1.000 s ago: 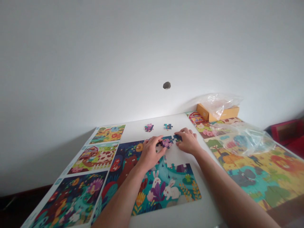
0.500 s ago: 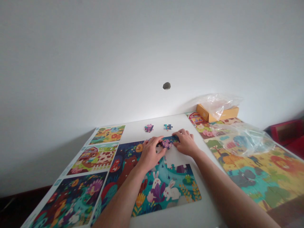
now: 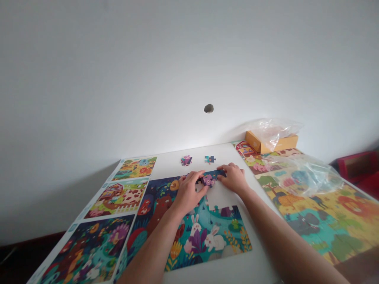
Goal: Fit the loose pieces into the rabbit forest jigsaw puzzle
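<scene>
A partly assembled jigsaw puzzle (image 3: 214, 236), with white rabbits, a bear and dark foliage, lies on the white table in front of me. At its upper edge, my left hand (image 3: 191, 191) curls thumb and fingers around the left side of a purple puzzle piece (image 3: 208, 180). Opposite it, my right hand (image 3: 233, 178) pinches the right end of a dark blue puzzle piece (image 3: 219, 172). The two pieces touch or nearly touch; fingers partly cover the joint. Beyond my hands lie a loose purple piece (image 3: 186, 160) and a loose teal-and-blue piece (image 3: 210, 159).
Picture sheets with farm (image 3: 121, 196), savanna and forest scenes line the left side. On the right are a finished savanna puzzle (image 3: 334, 221), a crumpled clear plastic bag (image 3: 310, 173) and a yellow box (image 3: 257, 142) with more plastic, near the wall (image 3: 148, 79).
My right fingers have shifted slightly along the dark blue piece, which shows more now. My left hand keeps nearly the same place. The whole view has moved a little.
</scene>
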### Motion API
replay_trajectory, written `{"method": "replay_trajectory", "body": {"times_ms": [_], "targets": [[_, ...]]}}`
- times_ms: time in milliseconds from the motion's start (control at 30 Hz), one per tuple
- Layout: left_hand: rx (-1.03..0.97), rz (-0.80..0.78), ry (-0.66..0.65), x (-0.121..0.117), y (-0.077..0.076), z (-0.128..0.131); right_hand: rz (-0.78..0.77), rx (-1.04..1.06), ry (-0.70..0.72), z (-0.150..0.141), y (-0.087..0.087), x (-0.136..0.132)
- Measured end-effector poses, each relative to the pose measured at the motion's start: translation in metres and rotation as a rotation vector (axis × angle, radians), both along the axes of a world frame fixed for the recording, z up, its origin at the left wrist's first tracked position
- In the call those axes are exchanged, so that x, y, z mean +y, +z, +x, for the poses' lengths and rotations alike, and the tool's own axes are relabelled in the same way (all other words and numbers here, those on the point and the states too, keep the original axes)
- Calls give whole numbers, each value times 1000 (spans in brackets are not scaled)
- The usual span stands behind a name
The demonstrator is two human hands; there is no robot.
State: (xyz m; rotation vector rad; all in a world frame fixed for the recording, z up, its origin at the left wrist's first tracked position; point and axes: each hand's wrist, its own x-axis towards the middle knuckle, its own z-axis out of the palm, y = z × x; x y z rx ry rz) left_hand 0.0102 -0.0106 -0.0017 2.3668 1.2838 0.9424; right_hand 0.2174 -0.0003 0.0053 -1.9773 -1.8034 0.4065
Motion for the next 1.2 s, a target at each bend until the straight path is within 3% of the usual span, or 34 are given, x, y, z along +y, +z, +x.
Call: {"method": "replay_trajectory", "body": {"times_ms": [333, 533, 667, 967, 1100, 1200], "targets": [[-21, -8, -11, 1, 2, 0, 84, 119, -6, -8, 4, -3], [-80, 52, 23, -2, 6, 2, 137, 467, 255, -18, 4, -6], [-89, 70, 20, -4, 8, 2, 135, 761, 318, -20, -2, -3], [-260, -22, 99, 4, 4, -2, 115, 925, 247, -17, -1, -1], [-216, -28, 68, 3, 5, -1, 54, 986, 332, -18, 5, -7], [-222, -52, 30, 2, 6, -1, 11, 903, 422, -17, 7, -11]]}}
